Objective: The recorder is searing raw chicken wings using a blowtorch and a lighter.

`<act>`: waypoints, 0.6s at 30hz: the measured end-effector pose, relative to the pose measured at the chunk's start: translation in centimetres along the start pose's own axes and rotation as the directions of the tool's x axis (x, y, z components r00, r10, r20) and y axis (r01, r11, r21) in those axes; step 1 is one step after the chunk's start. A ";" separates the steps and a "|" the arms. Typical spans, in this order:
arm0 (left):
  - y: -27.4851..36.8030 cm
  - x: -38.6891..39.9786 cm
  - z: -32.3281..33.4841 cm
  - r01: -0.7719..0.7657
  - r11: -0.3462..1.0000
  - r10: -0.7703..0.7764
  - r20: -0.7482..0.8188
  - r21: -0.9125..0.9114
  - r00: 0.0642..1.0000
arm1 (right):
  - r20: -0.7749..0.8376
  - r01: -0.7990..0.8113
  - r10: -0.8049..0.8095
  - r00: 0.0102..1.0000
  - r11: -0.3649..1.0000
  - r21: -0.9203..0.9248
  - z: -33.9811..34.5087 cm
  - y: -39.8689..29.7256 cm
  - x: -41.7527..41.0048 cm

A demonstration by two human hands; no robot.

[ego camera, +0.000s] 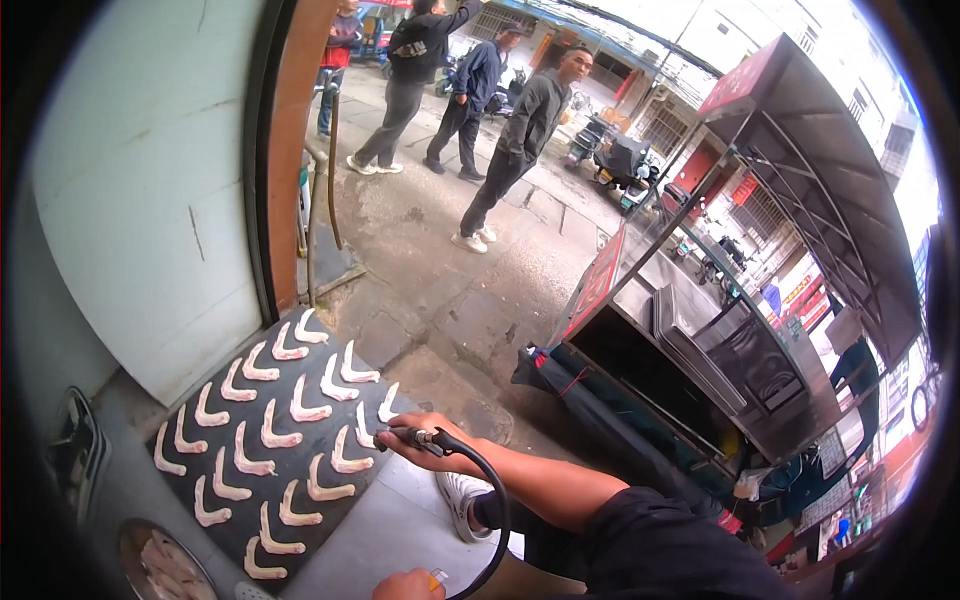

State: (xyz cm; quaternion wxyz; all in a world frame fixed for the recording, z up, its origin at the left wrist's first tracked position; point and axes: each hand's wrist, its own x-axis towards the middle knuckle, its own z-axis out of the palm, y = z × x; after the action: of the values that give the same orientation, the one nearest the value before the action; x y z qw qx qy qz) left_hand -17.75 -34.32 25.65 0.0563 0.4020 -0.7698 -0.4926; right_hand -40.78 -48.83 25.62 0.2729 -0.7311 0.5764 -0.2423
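Observation:
My right hand [421, 442] is closed around a metal torch-like nozzle [416, 436] with a black hose [501, 495] curving down behind it. At the bottom edge, my left hand [409, 586], partly cut off, grips a small yellow-orange object [436, 578], possibly a lighter. Rows of pale, bent raw meat pieces, apparently poultry wings [255, 458], lie spaced apart on a dark mat or slab [259, 409]. The nozzle is close to the slab's right edge, beside some of these pieces. No flame is visible.
A metal bowl [129, 551] of pale pieces stands at lower left. A white panel [161, 187] borders the slab. One shoe [461, 504] shows near my right hand. Several people [521, 124] stand or walk outside on the pavement. A metal food cart [697, 352] stands at right.

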 end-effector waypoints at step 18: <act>-1.3 0.3 0.5 -0.018 0.999 0.019 -0.025 0.047 1.000 | -0.032 0.086 -0.086 0.996 0.996 0.011 -0.6 0.7 -0.3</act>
State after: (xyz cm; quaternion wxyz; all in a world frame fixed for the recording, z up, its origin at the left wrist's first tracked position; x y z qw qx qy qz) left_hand -17.46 -34.44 24.22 0.0611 0.4021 -0.7842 -0.4687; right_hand -41.74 -48.78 25.57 0.2576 -0.7496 0.5472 -0.2691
